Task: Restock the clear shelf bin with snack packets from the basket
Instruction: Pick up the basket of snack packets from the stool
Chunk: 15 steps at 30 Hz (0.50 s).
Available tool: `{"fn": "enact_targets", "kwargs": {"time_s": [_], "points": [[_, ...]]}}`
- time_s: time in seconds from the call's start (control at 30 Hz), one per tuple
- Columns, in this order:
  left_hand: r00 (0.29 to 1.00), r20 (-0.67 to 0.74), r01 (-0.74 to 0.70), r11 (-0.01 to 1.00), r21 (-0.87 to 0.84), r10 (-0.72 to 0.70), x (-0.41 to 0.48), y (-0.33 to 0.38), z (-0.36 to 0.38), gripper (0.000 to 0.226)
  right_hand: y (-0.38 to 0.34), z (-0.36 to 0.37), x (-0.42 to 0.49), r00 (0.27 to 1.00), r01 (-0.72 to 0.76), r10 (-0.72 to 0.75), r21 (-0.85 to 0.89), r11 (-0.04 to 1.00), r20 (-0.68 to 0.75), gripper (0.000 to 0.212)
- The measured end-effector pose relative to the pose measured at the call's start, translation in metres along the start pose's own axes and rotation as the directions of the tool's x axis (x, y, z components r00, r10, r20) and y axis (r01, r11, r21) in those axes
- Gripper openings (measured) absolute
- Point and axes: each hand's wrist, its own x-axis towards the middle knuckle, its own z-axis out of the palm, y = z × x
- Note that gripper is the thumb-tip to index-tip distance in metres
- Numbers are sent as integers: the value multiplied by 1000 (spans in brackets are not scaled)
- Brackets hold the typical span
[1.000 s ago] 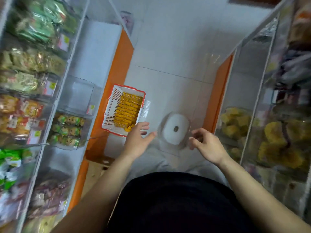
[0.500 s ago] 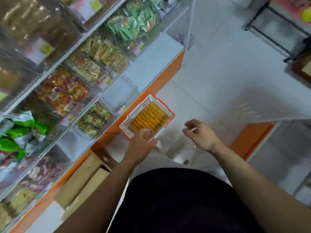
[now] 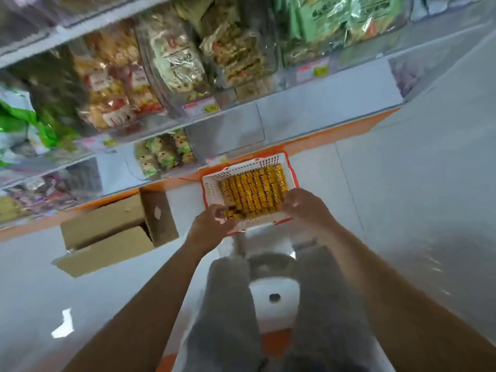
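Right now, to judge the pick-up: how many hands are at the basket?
2. Left hand at the near-left corner of the basket, fingers curled on yellow packets; right hand at its near-right corner. None hidden.

open cardboard box [image 3: 107,226] on tiled floor [image 3: 402,183], white stool [image 3: 273,314] — dark hole in seat, shelved snack bags [image 3: 171,57]

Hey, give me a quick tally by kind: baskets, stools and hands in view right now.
Baskets: 1, the white basket holding yellow packets
Stools: 1, the white stool
Hands: 2, left hand and right hand
Total: 4
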Motion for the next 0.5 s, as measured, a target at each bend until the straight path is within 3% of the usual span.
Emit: {"fn": "enact_targets", "kwargs": {"time_s": [0.07, 0.23, 0.5], "points": [[999, -45, 30, 999, -29, -32, 44, -21, 23, 35, 17, 12, 54, 999, 14, -13, -8, 1000, 39, 27], [996, -84, 35, 997, -73, -41, 181, -87, 82, 50, 77, 82, 207, 994, 92, -85, -93, 991, 74, 33], [943, -255, 156, 960, -231, -214, 417, -213, 179, 60, 175, 245, 433, 969, 235, -211, -207, 950, 130, 30]]}}
